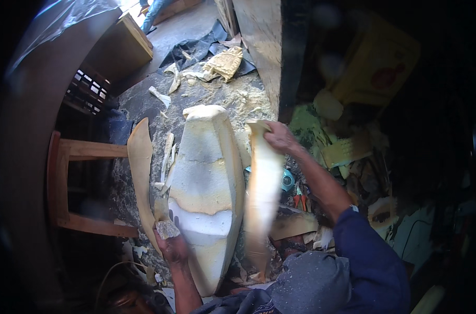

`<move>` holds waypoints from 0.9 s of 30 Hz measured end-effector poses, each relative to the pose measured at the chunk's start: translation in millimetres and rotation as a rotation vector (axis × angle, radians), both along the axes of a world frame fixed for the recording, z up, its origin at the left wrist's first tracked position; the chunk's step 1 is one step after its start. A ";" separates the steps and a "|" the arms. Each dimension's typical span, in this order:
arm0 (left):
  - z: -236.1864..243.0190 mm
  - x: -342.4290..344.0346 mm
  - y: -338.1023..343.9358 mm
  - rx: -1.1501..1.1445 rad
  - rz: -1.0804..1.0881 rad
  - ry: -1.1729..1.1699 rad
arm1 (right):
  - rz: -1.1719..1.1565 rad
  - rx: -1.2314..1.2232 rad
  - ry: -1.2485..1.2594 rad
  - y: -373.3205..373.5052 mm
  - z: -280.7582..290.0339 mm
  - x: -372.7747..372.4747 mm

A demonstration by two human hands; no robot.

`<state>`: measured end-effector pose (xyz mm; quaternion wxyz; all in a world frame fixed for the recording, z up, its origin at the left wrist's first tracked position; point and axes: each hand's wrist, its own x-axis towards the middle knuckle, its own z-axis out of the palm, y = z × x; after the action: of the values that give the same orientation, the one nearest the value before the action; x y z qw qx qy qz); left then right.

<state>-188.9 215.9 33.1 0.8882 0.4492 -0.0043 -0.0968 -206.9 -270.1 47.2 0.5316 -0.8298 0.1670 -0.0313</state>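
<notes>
A long foam block (pixel 201 172), pale and yellowed like a seat cushion, lies lengthwise on the floor in front of me. My right hand (pixel 280 137) is closed on the far end of a long, thin foam strip (pixel 265 178), held up along the block's right side; its near end is smeared by motion. Beside the block's near left edge, my left hand (pixel 173 248) is closed around a small, rough, greyish-white chunk (pixel 167 229), whose kind I cannot make out. Another curved foam strip (pixel 140 159) lies left of the block, reaching close to my left hand.
Foam scraps (pixel 225 64), crumbs and dark cloth (pixel 193 52) litter the floor ahead. A wooden stool (pixel 94 150) lies at left; a wooden panel (pixel 259 47) stands at far right. Red-handled pliers (pixel 299 202) and a teal round tool (pixel 286 180) lie under my right arm.
</notes>
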 end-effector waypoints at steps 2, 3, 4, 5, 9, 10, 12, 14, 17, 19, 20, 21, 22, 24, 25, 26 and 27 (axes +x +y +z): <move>-15.1 -0.6 0.6 0.053 -0.040 -0.036 | -0.031 0.011 -0.010 5.1 -26.8 33.1; -21.0 -1.3 1.6 0.062 -0.043 -0.056 | -0.115 -0.022 -0.045 7.7 -39.0 48.9; -25.1 -2.4 3.8 0.070 -0.043 -0.078 | -0.120 -0.033 -0.051 9.8 -49.5 63.5; -28.1 -2.6 5.9 0.013 -0.051 -0.070 | -0.126 -0.036 -0.062 11.4 -58.2 76.6; -33.8 -4.5 10.8 0.087 -0.029 -0.047 | -0.249 0.085 -0.181 13.0 -77.3 109.5; -34.6 -4.5 10.4 0.108 -0.017 -0.040 | -0.180 0.096 -0.080 12.4 -78.8 112.7; -35.2 -5.1 9.2 0.141 -0.012 -0.035 | -0.049 0.107 -0.177 10.5 -79.5 113.5; -35.3 -5.6 7.9 0.163 -0.019 -0.043 | 0.024 0.105 -0.005 8.5 -78.3 108.8; -33.5 -4.7 7.6 0.126 0.011 0.031 | 0.271 -0.052 0.321 5.4 -75.0 99.4; -32.0 -3.4 8.3 0.134 -0.065 -0.039 | 0.038 -0.011 0.147 4.1 -73.3 95.6; -31.6 -2.8 8.9 0.097 -0.111 -0.073 | -0.099 -0.001 0.204 4.1 -73.0 94.9; -31.0 -2.7 9.6 0.134 -0.096 -0.049 | -0.299 0.129 0.122 4.4 -72.9 94.9; -30.6 -2.3 10.1 0.139 -0.095 -0.038 | -0.360 0.157 0.125 5.1 -72.9 95.6; -30.6 -2.5 10.5 0.110 -0.099 -0.027 | -0.344 0.166 -0.052 7.3 -74.2 98.3; -31.3 -3.1 10.5 0.075 -0.098 -0.022 | -0.248 0.148 -0.034 9.0 -75.5 99.8; -32.0 -4.1 10.8 0.040 -0.074 -0.005 | -0.098 0.131 -0.175 11.1 -77.0 100.9; -32.8 -4.9 11.1 0.066 -0.059 -0.004 | -0.052 0.121 -0.061 13.6 -78.4 101.6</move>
<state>-193.9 227.0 0.3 0.8695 0.4783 -0.0161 -0.1219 -105.3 -256.5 -31.3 0.5846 -0.7902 0.1740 -0.0602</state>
